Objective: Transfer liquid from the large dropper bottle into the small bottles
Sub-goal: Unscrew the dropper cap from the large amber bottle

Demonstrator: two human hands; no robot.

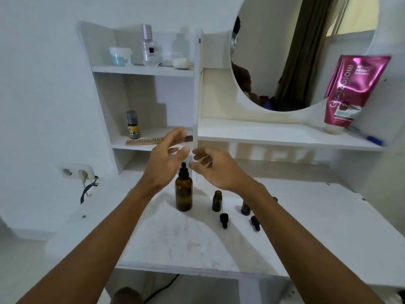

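Note:
A large amber dropper bottle (183,191) with its black dropper cap on stands upright on the white vanity top (186,240). To its right stand two small amber bottles, one (217,201) uncapped and another (246,208) partly hidden behind my right forearm. Two black dropper caps (224,220) (255,222) lie in front of them. My left hand (166,159) hovers above and left of the large bottle's cap, fingers relaxed and spread. My right hand (215,166) hovers just right of the cap, fingers loosely bent, holding nothing that I can see.
White shelves at the back left hold a small dark bottle (133,124), a wooden brush (144,141), a jar and clear bottles. A round mirror (291,51) and a pink tube (350,88) stand at the back right. A wall socket with a black cable (87,185) sits at the left.

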